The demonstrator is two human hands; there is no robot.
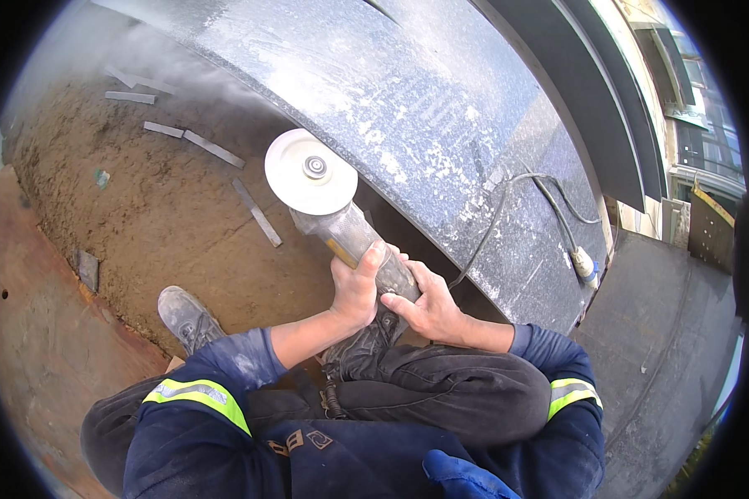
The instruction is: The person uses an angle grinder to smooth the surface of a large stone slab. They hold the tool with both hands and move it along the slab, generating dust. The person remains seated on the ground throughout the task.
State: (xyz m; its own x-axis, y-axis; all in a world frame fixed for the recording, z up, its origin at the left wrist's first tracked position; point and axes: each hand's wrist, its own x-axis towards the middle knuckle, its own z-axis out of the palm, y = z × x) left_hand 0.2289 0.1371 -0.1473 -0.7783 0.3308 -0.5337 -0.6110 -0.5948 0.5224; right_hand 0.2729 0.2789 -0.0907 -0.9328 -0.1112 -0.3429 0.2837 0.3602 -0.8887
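An angle grinder (341, 220) is gripped in both hands, just in front of the knees. The left hand (356, 291) is wrapped round the middle of the dusty body, fingers (373, 259) curled tight around it, thumb on top. The right hand (429, 309) is clamped on the rear end of the grinder, fingers (401, 301) closed over the handle. The white disc (310, 171) is seen flat-on, pointed away from the body, its edge right at the rim of a big dark stone slab (424, 116); whether contact is made cannot be told. A haze of pale dust (166, 58) is hanging over the far end of the slab, and white powder is scattered across its speckled surface.

A grey cable (508, 204) is draped over the slab, ending in a white plug connector (584, 266) near its right edge. Thin offcut strips of stone (256, 213) are lying on the sandy ground (158, 208) to the left. A dusty grey shoe (187, 318) is planted on that ground, below the left forearm. Dark blue sleeves with a yellow reflective band (200, 396) are seen at the lower edge.
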